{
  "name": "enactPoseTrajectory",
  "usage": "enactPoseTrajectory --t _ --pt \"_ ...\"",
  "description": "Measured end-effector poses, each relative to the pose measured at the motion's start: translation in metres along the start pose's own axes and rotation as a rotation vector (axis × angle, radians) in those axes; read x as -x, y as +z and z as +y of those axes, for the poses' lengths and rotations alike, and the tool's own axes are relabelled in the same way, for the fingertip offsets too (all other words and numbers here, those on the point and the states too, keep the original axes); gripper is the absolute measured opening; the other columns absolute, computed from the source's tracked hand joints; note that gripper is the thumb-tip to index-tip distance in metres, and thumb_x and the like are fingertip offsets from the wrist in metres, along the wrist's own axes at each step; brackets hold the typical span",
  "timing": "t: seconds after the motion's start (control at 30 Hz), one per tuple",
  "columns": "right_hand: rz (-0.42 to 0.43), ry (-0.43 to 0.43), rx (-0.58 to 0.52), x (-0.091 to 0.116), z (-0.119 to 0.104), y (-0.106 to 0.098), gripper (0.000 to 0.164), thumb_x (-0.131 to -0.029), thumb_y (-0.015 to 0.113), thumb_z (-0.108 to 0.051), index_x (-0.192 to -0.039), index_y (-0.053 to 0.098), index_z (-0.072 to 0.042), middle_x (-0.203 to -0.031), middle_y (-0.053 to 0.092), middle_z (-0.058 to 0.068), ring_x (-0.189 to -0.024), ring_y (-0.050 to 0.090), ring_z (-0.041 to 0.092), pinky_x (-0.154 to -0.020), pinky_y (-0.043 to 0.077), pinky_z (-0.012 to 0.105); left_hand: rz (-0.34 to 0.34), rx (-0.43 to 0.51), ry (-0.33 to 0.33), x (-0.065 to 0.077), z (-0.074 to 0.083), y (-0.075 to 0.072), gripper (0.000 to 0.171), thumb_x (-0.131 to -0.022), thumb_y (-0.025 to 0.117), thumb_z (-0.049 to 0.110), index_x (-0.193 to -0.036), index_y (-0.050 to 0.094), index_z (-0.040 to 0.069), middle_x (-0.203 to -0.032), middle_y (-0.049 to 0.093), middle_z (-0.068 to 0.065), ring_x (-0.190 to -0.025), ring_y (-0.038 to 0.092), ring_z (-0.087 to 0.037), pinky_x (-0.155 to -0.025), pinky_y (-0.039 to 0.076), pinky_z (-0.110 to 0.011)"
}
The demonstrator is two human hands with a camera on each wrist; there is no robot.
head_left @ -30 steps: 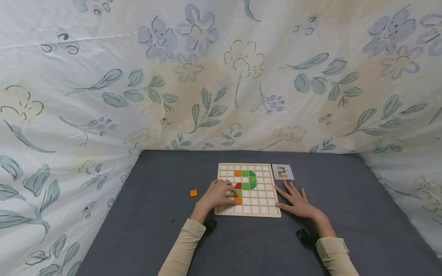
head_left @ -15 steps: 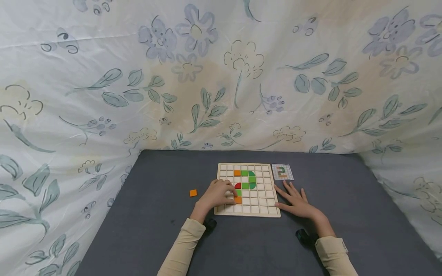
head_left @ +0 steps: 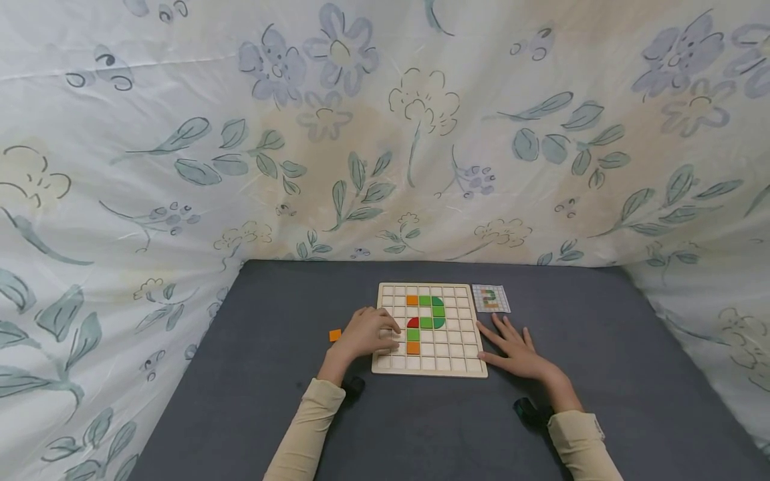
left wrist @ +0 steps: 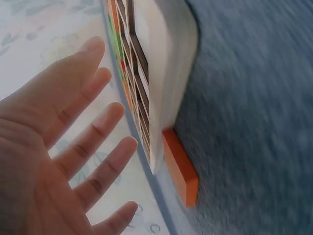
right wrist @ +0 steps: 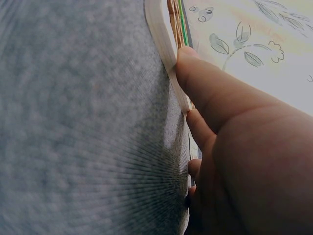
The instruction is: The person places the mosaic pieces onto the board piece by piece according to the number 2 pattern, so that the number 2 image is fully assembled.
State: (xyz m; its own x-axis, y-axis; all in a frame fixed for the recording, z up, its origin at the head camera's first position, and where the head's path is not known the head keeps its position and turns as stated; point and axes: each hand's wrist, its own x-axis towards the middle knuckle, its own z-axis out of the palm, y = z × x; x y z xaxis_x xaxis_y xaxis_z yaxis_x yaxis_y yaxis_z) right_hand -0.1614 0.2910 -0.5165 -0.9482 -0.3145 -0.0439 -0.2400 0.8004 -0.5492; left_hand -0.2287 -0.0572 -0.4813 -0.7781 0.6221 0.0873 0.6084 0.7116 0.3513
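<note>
A wooden grid board (head_left: 448, 364) lies on the table, with orange, green and red tiles set in some of its cells. Over the board's left side is my left hand (head_left: 363, 332), its fingers loosely extended; the left wrist view shows nothing in it. An orange square tile (head_left: 413, 348) sits in a lower cell, just right of that hand. Another orange tile (left wrist: 182, 169) lies on the cloth left of the board. My right hand (head_left: 516, 347) is spread at the board's right edge, thumb and a finger touching the rim.
A small pattern card (head_left: 490, 298) with a coloured grid picture lies beside the board's upper right corner. Dark grey cloth (head_left: 421, 427) covers the table. Flowered fabric (head_left: 385, 133) hangs behind and at the sides.
My left hand has drawn back to the left from the lower orange tile, uncovering it and the green tile above it. The right hand stays at the board's edge.
</note>
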Motion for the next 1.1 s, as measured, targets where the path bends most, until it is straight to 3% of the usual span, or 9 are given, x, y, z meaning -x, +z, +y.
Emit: enactPoseTrajectory --t 0.23,1.1 --pt "0.001 0.024 0.017 0.0 0.0 0.001 0.072 -0.088 0.056 -0.047 -0.147 0.028 -0.015 -0.153 0.008 0.023 -0.138 -0.001 0.047 -0.102 -0.011 0.068 0.012 0.049 -0.021 0.008 -0.011 -0.004 0.025 -0.078 0.073 0.036 -0.1 0.072 0.023 -0.104 0.061 0.004 -0.104 0.053 -0.021 -0.107 0.025 -0.057" --pt "0.008 0.002 0.014 0.0 0.002 0.001 0.071 -0.089 0.057 -0.045 -0.147 0.029 -0.015 -0.152 0.009 0.024 -0.138 0.0 0.047 -0.102 -0.01 0.069 0.082 0.066 -0.187 0.045 -0.053 -0.019 0.026 -0.076 0.075 0.036 -0.097 0.071 0.023 -0.103 0.06 0.001 -0.101 0.053 -0.026 -0.104 0.026 -0.059"
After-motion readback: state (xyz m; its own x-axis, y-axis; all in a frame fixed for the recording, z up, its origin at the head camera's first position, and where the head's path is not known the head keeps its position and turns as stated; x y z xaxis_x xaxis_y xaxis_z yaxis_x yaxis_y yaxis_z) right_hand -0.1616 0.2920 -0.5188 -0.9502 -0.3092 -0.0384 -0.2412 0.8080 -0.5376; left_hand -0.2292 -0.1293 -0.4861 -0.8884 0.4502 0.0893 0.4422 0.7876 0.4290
